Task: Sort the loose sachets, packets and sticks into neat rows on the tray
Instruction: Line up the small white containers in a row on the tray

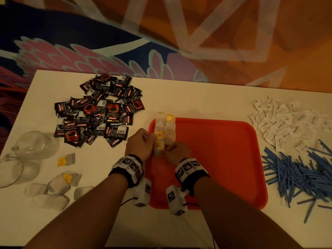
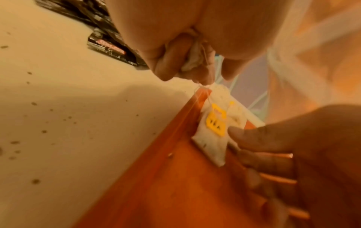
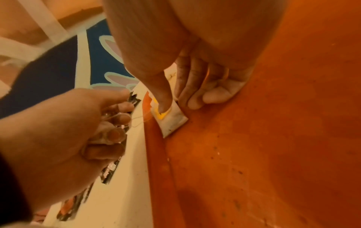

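Pinching a thin string and a crumpled bit of paper, the left hand hovers at the left rim of the orange tray, in the middle of the frame. Beside it the right hand presses its thumb on the yellow-tagged tea bag (nearest in a short row along that rim). I judge this bag is being aligned; next, the string needs tucking. Blue sticks wait at the right.
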